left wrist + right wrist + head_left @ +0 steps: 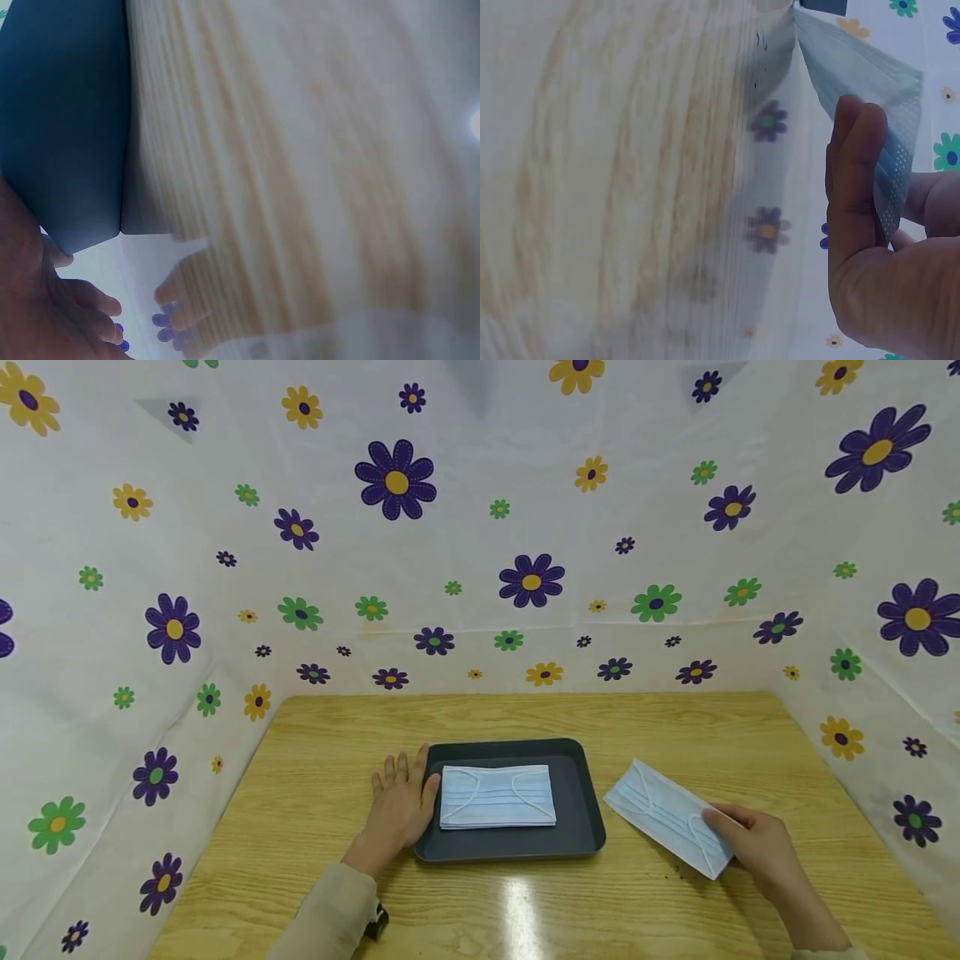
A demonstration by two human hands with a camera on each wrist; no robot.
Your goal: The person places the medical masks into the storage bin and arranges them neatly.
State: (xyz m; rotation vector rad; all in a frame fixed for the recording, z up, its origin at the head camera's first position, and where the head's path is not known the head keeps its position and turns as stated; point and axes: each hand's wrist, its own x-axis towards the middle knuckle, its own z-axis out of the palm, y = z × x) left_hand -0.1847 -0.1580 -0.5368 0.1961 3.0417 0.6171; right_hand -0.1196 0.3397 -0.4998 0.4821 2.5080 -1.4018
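Note:
A dark grey tray (510,847) lies on the wooden table with light blue pleated face masks (495,797) stacked in its left part, ear loops on top. My left hand (397,802) rests against the tray's left rim, fingers straight and spread; in the left wrist view the left hand (52,300) is beside the tray's dark wall (67,120). To the right of the tray, my right hand (757,843) pinches a face mask (667,814) by its right end, thumb on top. The right wrist view shows the mask (855,67) between thumb and fingers of the right hand (885,277).
The wooden table (360,910) reflects a bright light in front of the tray. Small dark marks (678,868) show on the wood near the held mask. A white cloth (465,543) printed with flowers encloses the table at the back and both sides.

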